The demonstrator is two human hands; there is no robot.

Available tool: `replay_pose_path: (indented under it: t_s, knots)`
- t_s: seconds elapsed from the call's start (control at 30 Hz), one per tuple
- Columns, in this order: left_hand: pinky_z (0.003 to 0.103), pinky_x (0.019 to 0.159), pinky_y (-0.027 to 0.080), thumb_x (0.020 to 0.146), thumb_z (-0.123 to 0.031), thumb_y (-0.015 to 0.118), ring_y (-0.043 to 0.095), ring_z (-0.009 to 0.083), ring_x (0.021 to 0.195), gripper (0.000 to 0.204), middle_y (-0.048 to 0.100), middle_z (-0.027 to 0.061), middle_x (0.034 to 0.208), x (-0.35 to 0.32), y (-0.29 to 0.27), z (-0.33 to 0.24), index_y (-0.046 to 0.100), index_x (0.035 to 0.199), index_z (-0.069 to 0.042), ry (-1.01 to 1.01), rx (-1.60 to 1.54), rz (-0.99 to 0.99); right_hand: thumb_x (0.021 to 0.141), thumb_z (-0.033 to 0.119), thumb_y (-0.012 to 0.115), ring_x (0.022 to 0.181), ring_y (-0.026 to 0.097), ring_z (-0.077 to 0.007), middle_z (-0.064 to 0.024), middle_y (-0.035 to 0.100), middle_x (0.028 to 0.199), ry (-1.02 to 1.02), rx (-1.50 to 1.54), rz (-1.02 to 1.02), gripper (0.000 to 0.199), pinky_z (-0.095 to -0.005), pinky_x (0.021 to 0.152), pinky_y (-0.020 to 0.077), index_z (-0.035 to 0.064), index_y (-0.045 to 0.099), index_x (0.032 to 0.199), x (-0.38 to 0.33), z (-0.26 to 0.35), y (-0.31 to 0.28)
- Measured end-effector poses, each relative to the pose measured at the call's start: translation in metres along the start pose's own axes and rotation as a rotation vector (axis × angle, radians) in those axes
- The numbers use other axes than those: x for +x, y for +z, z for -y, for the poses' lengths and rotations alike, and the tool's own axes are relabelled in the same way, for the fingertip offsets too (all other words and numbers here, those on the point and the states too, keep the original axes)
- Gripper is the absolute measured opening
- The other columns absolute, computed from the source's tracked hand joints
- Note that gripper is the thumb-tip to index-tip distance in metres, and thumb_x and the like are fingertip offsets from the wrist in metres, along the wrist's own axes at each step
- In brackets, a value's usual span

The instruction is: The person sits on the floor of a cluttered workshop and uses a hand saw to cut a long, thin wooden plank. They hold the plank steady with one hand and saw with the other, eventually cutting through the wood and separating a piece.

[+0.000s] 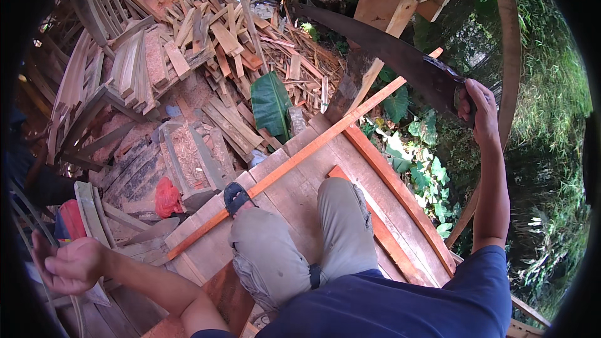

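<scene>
My right hand (479,109) is wrapped round the dark handle of a handsaw (382,44), raised at the upper right. Its long dark blade points toward the upper left. A long orange wood strip (307,159) lies slantwise across the plank platform (291,191), and its far end reaches the blade in view; whether they touch I cannot tell. My sandalled foot (236,198) rests at the strip. Away at the lower left, my left hand (72,266) hangs with loosely bent fingers and nothing visible in it; its fingers are partly blurred.
More orange boards (400,197) lie along the platform's right side. Heaped offcuts (219,37) and sawdust spread beyond it at the upper left. A red plastic bag (167,197) sits by a wooden frame (197,156). Leafy plants (426,181) grow past the right edge.
</scene>
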State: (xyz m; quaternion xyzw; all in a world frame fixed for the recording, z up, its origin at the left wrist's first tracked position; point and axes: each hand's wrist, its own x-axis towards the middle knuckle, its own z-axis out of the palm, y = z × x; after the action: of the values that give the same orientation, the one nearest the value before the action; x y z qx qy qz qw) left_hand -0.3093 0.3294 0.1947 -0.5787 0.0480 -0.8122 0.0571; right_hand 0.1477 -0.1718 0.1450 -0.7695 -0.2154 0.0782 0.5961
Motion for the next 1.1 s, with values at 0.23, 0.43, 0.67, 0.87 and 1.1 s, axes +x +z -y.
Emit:
replay_pose_path:
  t_s: [0.23, 0.43, 0.67, 0.87, 1.1]
  knots:
    - [0.038, 0.100, 0.041, 0.091, -0.011, 0.058, 0.055, 0.0316, 0.115, 0.037, 0.056, 0.0199, 0.123, -0.183, 0.108, -0.090, 0.052, 0.125, 0.003, -0.926, -0.010, 1.020, 0.095, 0.029, 0.060, 0.049, 0.046, -0.0072, 0.0007, 0.049, 0.059, 0.125, -0.158, 0.081, 0.033, -0.0232, 0.046, 0.0375, 0.0088, 0.051, 0.072, -0.034, -0.002, -0.007]
    - [0.045, 0.096, 0.044, 0.086, -0.023, 0.064, 0.052, 0.0395, 0.116, 0.052, 0.056, 0.0242, 0.121, -0.238, 0.184, -0.138, 0.047, 0.128, 0.001, -0.521, -0.326, 1.920, 0.098, 0.041, 0.054, 0.047, 0.039, -0.0043, 0.0047, 0.042, 0.057, 0.385, -0.090, 0.009, 0.043, -0.0221, 0.041, 0.0289, 0.0093, 0.048, 0.070, -0.062, -0.090, -0.013]
    - [0.054, 0.093, 0.047, 0.086, -0.024, 0.064, 0.049, 0.0431, 0.123, 0.070, 0.044, 0.0262, 0.138, -0.404, 0.196, -0.218, 0.029, 0.144, -0.006, -0.103, -0.224, 2.562, 0.095, 0.032, 0.057, 0.056, 0.039, -0.0093, -0.0005, 0.048, 0.059, 0.383, -0.347, 0.031, 0.041, -0.0310, 0.051, 0.0312, -0.0006, 0.054, 0.070, -0.090, -0.181, -0.005]
    - [0.059, 0.092, 0.046, 0.086, -0.019, 0.063, 0.045, 0.0467, 0.125, 0.090, 0.027, 0.0258, 0.150, -0.507, 0.157, -0.283, 0.004, 0.154, -0.023, -0.314, 0.095, 2.602, 0.094, 0.033, 0.059, 0.060, 0.037, -0.0098, -0.0010, 0.044, 0.061, 0.403, -0.337, 0.008, 0.040, -0.0318, 0.053, 0.0304, -0.0025, 0.056, 0.075, -0.107, -0.214, -0.006]
    - [0.051, 0.078, 0.055, 0.090, -0.004, 0.050, 0.062, 0.0415, 0.100, 0.086, 0.045, 0.0260, 0.134, -0.546, 0.124, -0.264, 0.002, 0.153, -0.036, -0.302, 0.074, 2.498, 0.094, 0.033, 0.059, 0.058, 0.035, -0.0095, -0.0013, 0.045, 0.058, 0.396, -0.406, 0.059, 0.041, -0.0318, 0.051, 0.0287, -0.0034, 0.056, 0.075, -0.096, -0.227, -0.004]
